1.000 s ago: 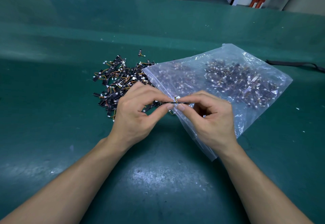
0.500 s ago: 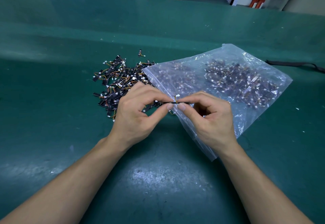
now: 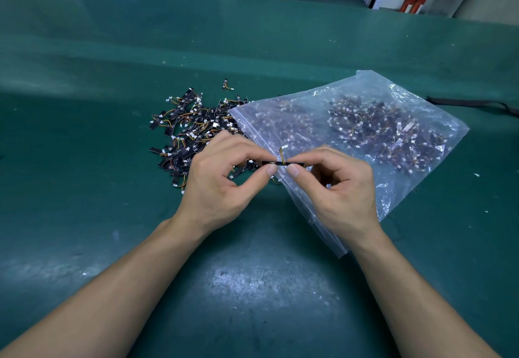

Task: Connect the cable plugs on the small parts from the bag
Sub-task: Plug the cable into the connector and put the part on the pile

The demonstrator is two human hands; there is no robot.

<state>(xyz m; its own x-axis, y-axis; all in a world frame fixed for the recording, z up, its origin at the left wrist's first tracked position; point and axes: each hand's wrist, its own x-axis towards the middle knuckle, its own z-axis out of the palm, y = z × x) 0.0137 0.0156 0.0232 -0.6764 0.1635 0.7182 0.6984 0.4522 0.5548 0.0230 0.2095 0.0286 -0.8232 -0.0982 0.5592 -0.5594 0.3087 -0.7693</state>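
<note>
The green tabletop (image 3: pixel 84 217) fills nearly the whole view, and its far edge is cut off by the top of the frame. On its right side lies the clear bag (image 3: pixel 379 105). The parts inside it are only dark, blurred shapes through the plastic, and its near corner is hidden behind the right wrist. Just left of the bag is the loose pile (image 3: pixel 191 130) of black strips with wires.

The left hand (image 3: pixel 219 186) and the right hand (image 3: pixel 342 189) meet above the bag's edge. The grip of each is a tight pinch of thumb and forefinger on one small part (image 3: pixel 280 163), whose ends are hidden under the fingertips. Its white plug (image 3: pixel 284 147) now stands higher than a second ago; whether it is joined cannot be seen.
</note>
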